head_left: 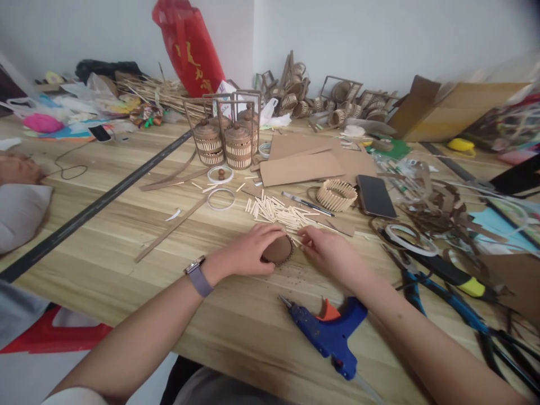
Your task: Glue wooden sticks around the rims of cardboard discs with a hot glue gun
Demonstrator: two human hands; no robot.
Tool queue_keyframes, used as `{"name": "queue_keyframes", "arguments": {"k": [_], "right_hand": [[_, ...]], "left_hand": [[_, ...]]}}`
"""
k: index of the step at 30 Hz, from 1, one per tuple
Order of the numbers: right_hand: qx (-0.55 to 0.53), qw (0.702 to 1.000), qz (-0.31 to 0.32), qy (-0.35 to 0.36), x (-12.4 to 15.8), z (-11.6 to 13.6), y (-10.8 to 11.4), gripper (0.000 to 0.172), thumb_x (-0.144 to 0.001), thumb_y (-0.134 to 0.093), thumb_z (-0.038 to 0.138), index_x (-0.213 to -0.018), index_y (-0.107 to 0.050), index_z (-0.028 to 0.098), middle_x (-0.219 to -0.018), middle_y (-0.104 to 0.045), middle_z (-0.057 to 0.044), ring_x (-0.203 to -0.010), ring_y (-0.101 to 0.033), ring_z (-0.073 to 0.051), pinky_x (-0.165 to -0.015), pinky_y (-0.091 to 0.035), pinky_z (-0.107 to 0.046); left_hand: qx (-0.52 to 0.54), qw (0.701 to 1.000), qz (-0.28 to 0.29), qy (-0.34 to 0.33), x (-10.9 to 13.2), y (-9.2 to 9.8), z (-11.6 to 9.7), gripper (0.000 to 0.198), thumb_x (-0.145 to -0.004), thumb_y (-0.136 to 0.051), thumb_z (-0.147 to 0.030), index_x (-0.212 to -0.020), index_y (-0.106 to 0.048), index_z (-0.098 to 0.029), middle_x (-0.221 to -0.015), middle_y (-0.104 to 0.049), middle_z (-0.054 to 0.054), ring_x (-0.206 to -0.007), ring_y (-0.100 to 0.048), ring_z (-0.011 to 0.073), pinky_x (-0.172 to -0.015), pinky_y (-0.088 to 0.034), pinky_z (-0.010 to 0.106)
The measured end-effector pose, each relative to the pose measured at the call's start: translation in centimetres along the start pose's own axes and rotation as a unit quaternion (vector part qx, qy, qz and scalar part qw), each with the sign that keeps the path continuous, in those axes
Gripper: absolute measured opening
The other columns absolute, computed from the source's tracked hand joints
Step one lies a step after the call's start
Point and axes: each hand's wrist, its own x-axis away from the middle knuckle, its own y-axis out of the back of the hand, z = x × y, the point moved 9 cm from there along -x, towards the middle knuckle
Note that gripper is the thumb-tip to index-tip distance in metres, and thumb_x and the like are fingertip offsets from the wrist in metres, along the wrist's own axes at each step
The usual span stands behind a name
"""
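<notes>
My left hand (248, 250) curls around a round brown cardboard disc (278, 251) with a dark, ridged edge, holding it on the wooden table. To its right, my right hand (327, 250) has its fingertips pinched together beside the disc and the near edge of a pile of short wooden sticks (276, 210). Whatever is between those fingertips is too small to make out. Closer to me lies a blue hot glue gun (323, 332) with an orange trigger, its nozzle pointing toward the disc.
Behind the sticks are a ring of upright sticks (336, 195), a pen (307, 203), a phone (376, 196) and cardboard sheets (312, 163). Lidded miniature baskets (237, 147) stand farther back. Pliers (447, 295) and paper strips lie right. Another person's arm (21, 208) rests at left.
</notes>
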Motion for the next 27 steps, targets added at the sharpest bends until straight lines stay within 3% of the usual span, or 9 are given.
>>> {"name": "queue_keyframes", "arguments": {"k": [7,10,15,18,22,27], "right_hand": [[0.045,0.999,0.011,-0.001,-0.5,0.0,-1.2,0.028,-0.083,-0.046,0.008,-0.107,-0.059,0.010,-0.082,-0.071,-0.014,-0.076,-0.067,-0.026,-0.064,-0.044,-0.030],[0.034,0.999,0.015,0.015,0.0,-0.1,-0.7,0.025,-0.082,-0.045,0.008,-0.102,-0.059,0.014,-0.088,-0.069,-0.012,-0.079,-0.066,-0.023,-0.069,-0.046,-0.030],[-0.122,0.991,0.026,0.039,0.6,1.1,1.0,0.011,-0.080,-0.043,0.015,-0.076,-0.051,0.021,-0.069,-0.059,-0.001,-0.061,-0.055,-0.015,-0.055,-0.041,-0.024],[-0.228,0.972,0.051,0.038,0.8,2.2,0.9,0.007,-0.078,-0.045,0.018,-0.077,-0.052,0.021,-0.061,-0.054,0.004,-0.054,-0.050,-0.013,-0.051,-0.037,-0.023],[-0.299,0.949,0.088,0.039,0.9,3.5,0.0,0.013,-0.081,-0.047,0.023,-0.082,-0.060,0.020,-0.067,-0.062,0.001,-0.059,-0.055,-0.013,-0.054,-0.041,-0.023],[-0.302,0.949,0.064,0.059,0.8,3.9,0.3,0.020,-0.086,-0.048,0.028,-0.084,-0.066,0.018,-0.074,-0.067,-0.002,-0.065,-0.058,-0.015,-0.059,-0.043,-0.025]], "left_hand": [[-0.014,1.000,-0.007,-0.007,-0.1,0.0,-0.1,0.073,-0.068,-0.066,-0.014,-0.137,-0.043,-0.018,-0.146,-0.040,0.014,-0.136,-0.034,0.0296,-0.114,-0.029,0.048],[-0.016,1.000,-0.006,-0.008,-0.1,0.0,-0.1,0.073,-0.068,-0.066,-0.014,-0.137,-0.043,-0.018,-0.145,-0.040,0.014,-0.136,-0.034,0.0293,-0.114,-0.029,0.047],[-0.009,1.000,-0.005,-0.010,-0.1,0.0,-0.1,0.071,-0.069,-0.065,-0.014,-0.136,-0.044,-0.017,-0.145,-0.041,0.014,-0.135,-0.036,0.0286,-0.114,-0.030,0.045],[-0.005,1.000,-0.007,-0.014,-0.1,0.0,-0.2,0.071,-0.068,-0.066,-0.014,-0.135,-0.044,-0.016,-0.146,-0.040,0.014,-0.135,-0.035,0.0289,-0.114,-0.029,0.045],[-0.003,1.000,-0.007,-0.013,-0.1,0.1,-0.1,0.071,-0.068,-0.067,-0.014,-0.135,-0.045,-0.018,-0.146,-0.040,0.014,-0.136,-0.035,0.0289,-0.114,-0.029,0.046],[-0.003,1.000,0.001,-0.007,-0.1,0.1,-0.2,0.069,-0.068,-0.067,-0.014,-0.134,-0.046,-0.015,-0.145,-0.041,0.015,-0.136,-0.035,0.0297,-0.114,-0.029,0.044]]}}
